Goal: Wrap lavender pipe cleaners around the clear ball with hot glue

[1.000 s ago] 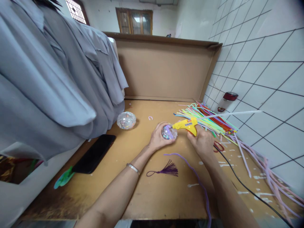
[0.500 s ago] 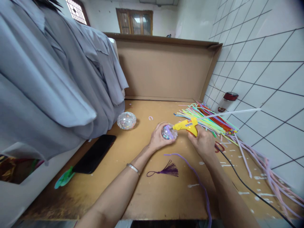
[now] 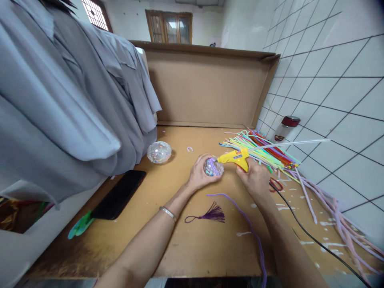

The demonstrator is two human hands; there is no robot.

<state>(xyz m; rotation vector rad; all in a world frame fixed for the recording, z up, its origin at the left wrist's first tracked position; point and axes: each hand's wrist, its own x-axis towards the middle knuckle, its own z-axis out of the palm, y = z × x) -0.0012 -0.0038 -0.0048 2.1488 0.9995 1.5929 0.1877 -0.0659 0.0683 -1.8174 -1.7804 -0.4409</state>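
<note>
My left hand (image 3: pixel 200 174) is wrapped round a clear faceted ball (image 3: pixel 215 169) with glittery bits and a purple strip on it. In my right hand (image 3: pixel 257 178) is a yellow glue gun (image 3: pixel 235 158), its nozzle at the ball's purple strip; whether the tip touches cannot be made out. A long clear glue stick (image 3: pixel 291 143) juts from the gun's back. Nearer me lie a dark purple tassel (image 3: pixel 213 214) with a loop and a purple pipe cleaner (image 3: pixel 247 220). A second clear ball (image 3: pixel 159 152) sits to the left, beyond my left hand.
Colourful pipe cleaners (image 3: pixel 264 150) lie at right by the tiled wall, near a red-lidded jar (image 3: pixel 286 129). A black cord (image 3: pixel 309 234) crosses the right side. A black phone (image 3: pixel 119 196) lies left, below grey cloth (image 3: pixel 90 104). A cardboard box (image 3: pixel 207 86) stands behind.
The view has shifted very slightly. Both hands, the ball and the glue gun keep nearly the same positions, with the nozzle still at the purple strip.
</note>
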